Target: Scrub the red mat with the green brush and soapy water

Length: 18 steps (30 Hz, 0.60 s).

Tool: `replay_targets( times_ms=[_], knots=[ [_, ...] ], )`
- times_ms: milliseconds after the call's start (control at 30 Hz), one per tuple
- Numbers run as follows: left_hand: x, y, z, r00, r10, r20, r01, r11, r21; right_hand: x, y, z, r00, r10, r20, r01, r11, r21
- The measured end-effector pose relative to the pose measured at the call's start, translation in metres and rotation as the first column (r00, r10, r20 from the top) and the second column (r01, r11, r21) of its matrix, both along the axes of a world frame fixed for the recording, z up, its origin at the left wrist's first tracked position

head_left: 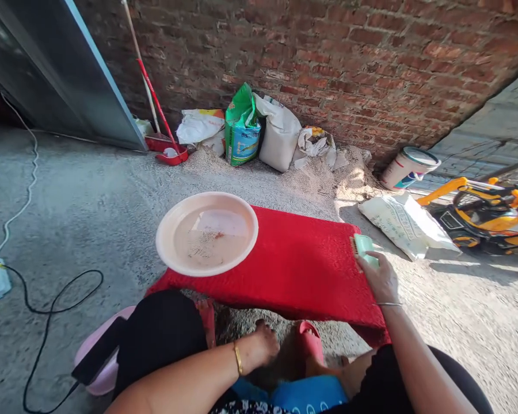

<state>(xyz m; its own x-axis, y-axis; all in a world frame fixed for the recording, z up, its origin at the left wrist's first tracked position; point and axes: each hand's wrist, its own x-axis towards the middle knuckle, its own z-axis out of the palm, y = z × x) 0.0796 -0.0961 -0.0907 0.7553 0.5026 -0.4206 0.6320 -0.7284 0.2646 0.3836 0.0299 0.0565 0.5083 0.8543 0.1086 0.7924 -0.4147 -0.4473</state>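
At the right end of the red cloth [293,259], my right hand [382,277] is closed around a mint-green scrub brush [364,246]. The brush is tilted with its bristles facing left, against the cloth's edge. The cloth covers a low bench or table whose frame is hidden. My left hand [265,344] hangs in shadow below the cloth's near edge, between my knees. Its fingers point away from me and are too dark and foreshortened to read. A pale pink basin [166,253] of cloudy water with dark specks stands on the cloth's left part.
Sacks [280,138] and spilled gravel line the brick wall, beside a red dustpan [172,156]. To the right are a paint bucket [408,167], a flat sack [406,224] and a yellow toy digger [487,213]. A black cable [47,322] and pink tub [95,351] lie left.
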Motion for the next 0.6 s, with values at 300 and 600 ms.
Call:
replay_targets(
  times_ms=[300, 600],
  knots=[
    [-0.001, 0.023, 0.018, 0.987, 0.017, 0.157, -0.027, 0.998, 0.064, -0.220, 0.008, -0.011, 0.862, 0.504, 0.055, -0.489, 0.855, -0.170],
    [0.030, 0.021, 0.021, 0.992, 0.014, 0.127, -0.014, 1.000, 0.000, -0.148, 0.006, -0.002, 0.959, 0.244, 0.140, -0.188, 0.926, -0.326]
  ],
)
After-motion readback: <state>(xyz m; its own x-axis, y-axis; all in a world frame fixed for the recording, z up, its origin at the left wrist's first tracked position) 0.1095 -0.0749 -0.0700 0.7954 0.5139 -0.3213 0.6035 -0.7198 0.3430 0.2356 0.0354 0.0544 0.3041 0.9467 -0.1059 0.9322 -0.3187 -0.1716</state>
